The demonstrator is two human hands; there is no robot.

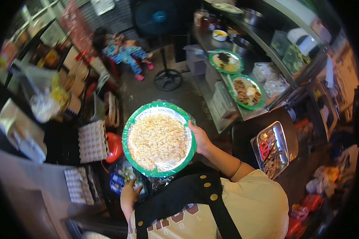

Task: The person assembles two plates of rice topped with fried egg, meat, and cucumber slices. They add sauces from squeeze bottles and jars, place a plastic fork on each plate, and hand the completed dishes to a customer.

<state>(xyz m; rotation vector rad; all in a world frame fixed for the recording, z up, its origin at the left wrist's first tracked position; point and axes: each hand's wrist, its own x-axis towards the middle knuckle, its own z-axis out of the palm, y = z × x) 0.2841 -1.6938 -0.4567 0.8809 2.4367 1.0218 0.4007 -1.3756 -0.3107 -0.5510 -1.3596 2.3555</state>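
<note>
My right hand point(201, 138) grips the right edge of a round green-rimmed plate point(129, 123), its thumb over the rim. A heap of what looks like fried rice point(160, 139) fills the plate, and clear plastic film wraps over it. Down at the lower left, my left hand point(130, 194) is held with its fingers apart, beside some blue and green plastic-wrapped packets point(117, 181). I see nothing in its grasp; whether the fingertips touch the packets I cannot tell.
Two green plates of food point(226, 69) point(258, 103) stand on a steel counter point(245, 115). Scissors point(264, 149) lie in a metal meat tray point(284, 140). Egg trays point(92, 142) are at left. Ahead are a standing fan point(167, 79) and a seated person point(119, 50).
</note>
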